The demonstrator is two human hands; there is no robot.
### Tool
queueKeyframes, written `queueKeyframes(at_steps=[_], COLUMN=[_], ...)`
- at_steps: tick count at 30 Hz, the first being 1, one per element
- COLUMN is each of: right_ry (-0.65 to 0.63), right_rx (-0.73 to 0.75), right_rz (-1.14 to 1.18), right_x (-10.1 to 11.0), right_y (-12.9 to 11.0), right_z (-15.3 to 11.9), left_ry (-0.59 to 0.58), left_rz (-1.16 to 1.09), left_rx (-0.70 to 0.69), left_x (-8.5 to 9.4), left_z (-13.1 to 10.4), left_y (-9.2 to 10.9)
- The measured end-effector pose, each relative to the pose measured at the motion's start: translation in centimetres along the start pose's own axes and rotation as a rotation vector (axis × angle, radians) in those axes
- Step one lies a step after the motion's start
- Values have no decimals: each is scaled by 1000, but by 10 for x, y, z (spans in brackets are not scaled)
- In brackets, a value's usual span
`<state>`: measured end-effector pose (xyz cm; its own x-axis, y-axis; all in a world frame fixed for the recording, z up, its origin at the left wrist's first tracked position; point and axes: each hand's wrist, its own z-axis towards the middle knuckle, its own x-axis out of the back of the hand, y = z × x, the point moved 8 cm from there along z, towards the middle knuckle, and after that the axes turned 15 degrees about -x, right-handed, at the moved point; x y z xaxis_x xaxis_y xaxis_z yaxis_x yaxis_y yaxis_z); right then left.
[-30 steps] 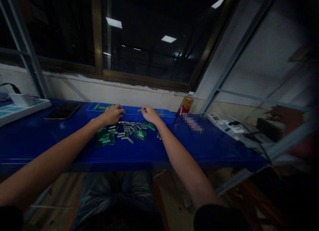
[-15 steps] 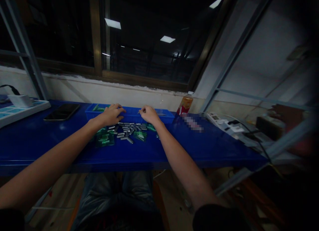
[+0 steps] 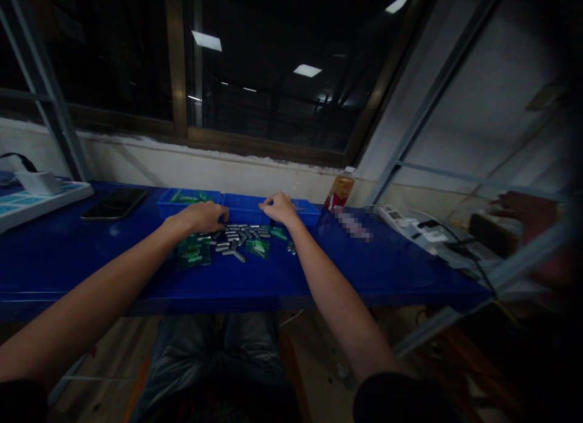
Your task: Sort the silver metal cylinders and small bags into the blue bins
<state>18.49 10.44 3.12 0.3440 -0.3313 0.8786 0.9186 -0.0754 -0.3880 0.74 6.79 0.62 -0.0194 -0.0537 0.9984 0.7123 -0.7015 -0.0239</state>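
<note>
My left hand [image 3: 204, 216] curls down at the left edge of a pile of small silvery metal cylinders [image 3: 234, 233] on the blue tabletop. Its thumb and fingers close together at the pile, and what lies between them is hidden. My right hand [image 3: 279, 208] is held over the blue divided bin [image 3: 241, 209] behind the pile, fingers pinched together. Anything in that pinch is too small to make out. Green pieces [image 3: 189, 197] lie in the bin's left compartment. In front are a green bag with pale pieces [image 3: 195, 251] and a smaller green bag [image 3: 259, 248].
Small shiny round parts [image 3: 291, 248] lie by my right wrist. A phone [image 3: 115, 203] and a white power strip [image 3: 43, 199] are on the left. A drink bottle [image 3: 339, 191] stands to the right, with another power strip [image 3: 410, 228] beyond. Metal frame posts flank the table.
My left hand has lowered from above the bin's front edge to the metal cylinders, its spread fingers drawing together. My right hand has shifted slightly right, still pinched.
</note>
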Motion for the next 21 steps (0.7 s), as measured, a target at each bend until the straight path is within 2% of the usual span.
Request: queueKeyframes(at_steps=[6, 9, 13, 16, 21], right_ry=[58, 84, 107, 68, -36], right_rx=[80, 150, 286, 414, 520], right_rz=[96, 116, 185, 243, 317], right_x=[0, -5, -6, -6, -8], right_y=[-11, -22, -44, -63, -77], right_z=[-6, -13, -30, -46, -63], left_ry=[-68, -92, -56, 42, 386], left_rz=[13, 11, 26, -21, -75], left_rx=[2, 73, 139, 95, -62], left_x=[-2, -6, -5, 2, 35], left_z=[0, -1, -4, -3, -6], left_y=[9, 6, -2, -4, 1])
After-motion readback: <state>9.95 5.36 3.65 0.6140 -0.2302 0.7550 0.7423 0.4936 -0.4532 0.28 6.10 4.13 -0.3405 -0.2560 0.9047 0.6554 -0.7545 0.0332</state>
